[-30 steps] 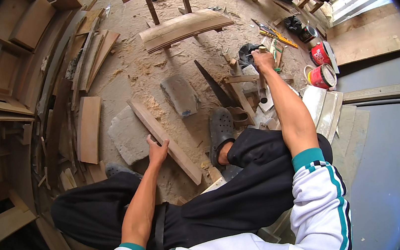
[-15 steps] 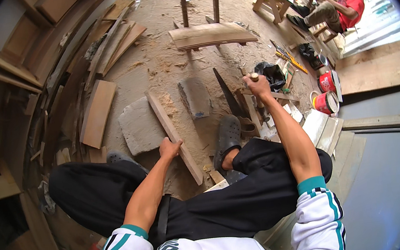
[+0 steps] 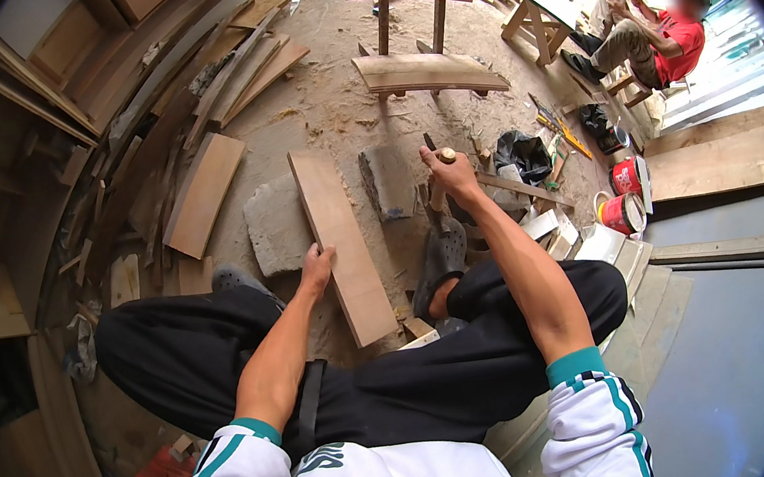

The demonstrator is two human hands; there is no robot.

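Observation:
My left hand [image 3: 317,271] is closed on the near-left edge of a flat wooden board [image 3: 346,252], its wide face toward me. The board slants between my legs, its far end beside a rough grey block [image 3: 275,223]. My right hand [image 3: 453,175] grips a wooden-handled tool [image 3: 437,196] held above the ground right of the board. The handle's pale round end shows by my thumb; its working end is hard to make out. Beneath that hand lies a handsaw, mostly hidden, near my grey clog [image 3: 442,260]. A second grey block [image 3: 387,183] lies between board and tool.
Stacked planks [image 3: 204,189] and wooden casework line the left. Ahead stands a wooden chair-like piece [image 3: 428,71]. On the right are a black plastic bag [image 3: 522,154], a yellow handsaw [image 3: 565,132], red cans [image 3: 622,212] and wood scraps. A seated person in red [image 3: 682,44] is far right.
My left hand has turned the board from its narrow edge to its wide face. My right hand has moved left with the tool, closer to the board. The view has shifted slightly.

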